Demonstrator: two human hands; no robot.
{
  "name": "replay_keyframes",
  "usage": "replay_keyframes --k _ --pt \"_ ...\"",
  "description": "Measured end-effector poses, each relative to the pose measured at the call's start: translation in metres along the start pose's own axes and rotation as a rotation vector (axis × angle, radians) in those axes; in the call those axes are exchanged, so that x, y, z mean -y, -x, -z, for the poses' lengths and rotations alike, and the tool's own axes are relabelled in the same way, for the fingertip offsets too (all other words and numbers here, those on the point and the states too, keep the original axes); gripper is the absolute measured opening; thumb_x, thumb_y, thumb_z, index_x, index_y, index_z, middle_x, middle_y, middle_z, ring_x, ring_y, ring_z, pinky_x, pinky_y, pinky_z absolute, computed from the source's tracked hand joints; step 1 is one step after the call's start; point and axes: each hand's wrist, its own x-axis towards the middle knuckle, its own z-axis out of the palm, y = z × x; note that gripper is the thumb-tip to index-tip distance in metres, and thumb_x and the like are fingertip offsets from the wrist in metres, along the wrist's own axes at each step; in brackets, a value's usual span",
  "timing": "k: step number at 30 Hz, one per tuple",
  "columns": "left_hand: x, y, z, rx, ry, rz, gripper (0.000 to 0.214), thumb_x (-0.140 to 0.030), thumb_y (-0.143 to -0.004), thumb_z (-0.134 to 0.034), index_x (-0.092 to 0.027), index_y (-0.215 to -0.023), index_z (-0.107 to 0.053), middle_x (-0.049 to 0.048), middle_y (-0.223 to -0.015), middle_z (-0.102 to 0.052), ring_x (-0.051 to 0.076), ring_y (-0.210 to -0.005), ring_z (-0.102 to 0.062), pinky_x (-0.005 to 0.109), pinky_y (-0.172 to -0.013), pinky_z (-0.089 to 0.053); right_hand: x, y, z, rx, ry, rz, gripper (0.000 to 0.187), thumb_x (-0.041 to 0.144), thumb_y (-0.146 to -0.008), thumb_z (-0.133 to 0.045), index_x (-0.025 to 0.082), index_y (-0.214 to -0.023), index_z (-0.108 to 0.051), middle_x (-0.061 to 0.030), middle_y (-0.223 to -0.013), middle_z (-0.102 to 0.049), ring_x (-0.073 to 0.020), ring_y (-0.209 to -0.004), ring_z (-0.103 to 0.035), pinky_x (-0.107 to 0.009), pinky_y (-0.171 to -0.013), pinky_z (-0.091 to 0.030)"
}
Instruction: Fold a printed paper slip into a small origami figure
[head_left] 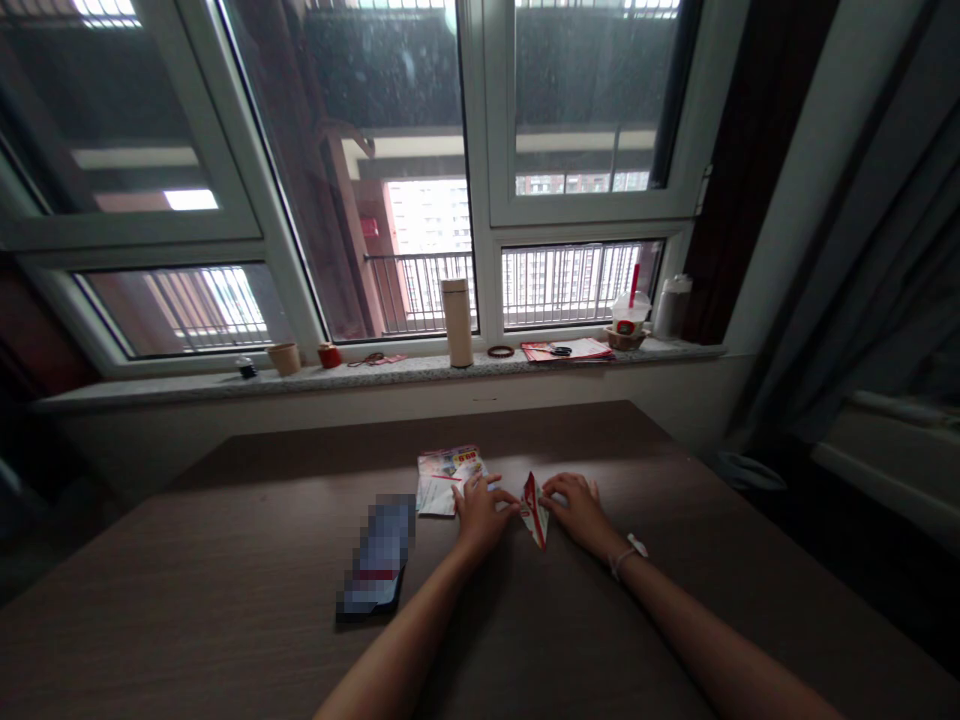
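A small folded piece of printed paper (534, 510), white with red, stands on the dark wooden table (225, 560) between my two hands. My left hand (480, 515) pinches its left side with curled fingers. My right hand (577, 508) presses on its right side, fingers bent, a bracelet on that wrist. Just behind my left hand lies a colourful printed leaflet (446, 478), flat on the table.
A dark flat object (379, 555), blurred out, lies left of my left arm. The window sill (150, 385) holds a tall beige flask (457, 322), small cups (285, 358), a red booklet with scissors (566, 350), a drink cup with straw (630, 318) and a jar (672, 306).
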Motion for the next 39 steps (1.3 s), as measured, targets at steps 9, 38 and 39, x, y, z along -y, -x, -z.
replay_keyframes --k 9,38,39 --pt "-0.0037 0.0015 0.0008 0.012 0.024 -0.003 0.008 -0.034 -0.079 -0.066 -0.032 -0.082 -0.074 -0.0018 -0.132 -0.056 0.029 -0.136 -0.03 0.065 -0.111 -0.003 0.0044 0.0021 0.0036 0.046 -0.06 0.017 0.018 0.04 -0.082 -0.056 0.026 -0.082 -0.068 -0.0034 -0.11 -0.064 -0.0252 -0.115 -0.048 -0.057 -0.108 -0.014" --pt "-0.0083 0.001 -0.0041 0.022 -0.035 -0.078 0.007 -0.026 -0.08 -0.065 -0.027 -0.077 -0.071 -0.0004 -0.137 -0.05 0.03 -0.137 -0.025 0.071 -0.105 -0.004 0.0006 -0.0077 -0.0055 -0.08 -0.259 0.149 0.016 0.037 -0.08 -0.06 0.026 -0.085 -0.07 -0.003 -0.095 -0.068 -0.022 -0.1 -0.056 -0.038 -0.095 -0.034" --pt "-0.0083 0.001 -0.004 0.023 -0.034 -0.075 0.007 -0.026 -0.08 -0.065 -0.027 -0.077 -0.071 -0.0004 -0.137 -0.05 0.03 -0.137 -0.025 0.071 -0.105 -0.004 0.0012 -0.0078 -0.006 -0.083 -0.262 0.153 0.016 0.036 -0.08 -0.06 0.025 -0.084 -0.07 -0.003 -0.095 -0.068 -0.0218 -0.1 -0.056 -0.037 -0.095 -0.034"
